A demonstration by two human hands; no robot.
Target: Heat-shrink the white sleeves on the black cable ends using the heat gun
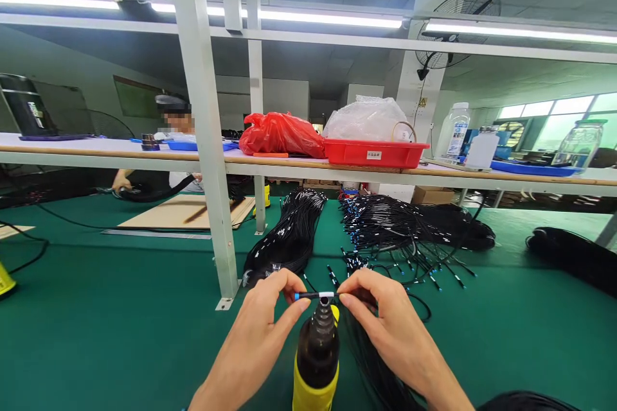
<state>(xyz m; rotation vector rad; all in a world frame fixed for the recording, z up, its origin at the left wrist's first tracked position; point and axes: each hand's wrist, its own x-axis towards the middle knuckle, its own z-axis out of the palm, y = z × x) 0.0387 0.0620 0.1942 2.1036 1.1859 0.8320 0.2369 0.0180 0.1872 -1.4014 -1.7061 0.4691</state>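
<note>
A thin black cable is stretched level between my two hands, with a white sleeve (326, 295) around it and a blue tip at its left end. My left hand (260, 327) pinches the cable by that blue-tipped end. Thumb and fingers of my right hand (393, 324) close on it just right of the sleeve. Directly below stands a black and yellow heat gun (317, 353), nozzle upward; the sleeve lies at its mouth, and whether they touch I cannot tell. More black cables (369, 353) run down beneath my right hand.
Bundles of black cables (284, 231) and blue-tipped cables (385, 225) lie beyond my hands on the green tabletop (164, 308). A white post (205, 109) rises at left. The shelf above holds a red tray (376, 154) and bottles. A person (178, 122) sits across at left.
</note>
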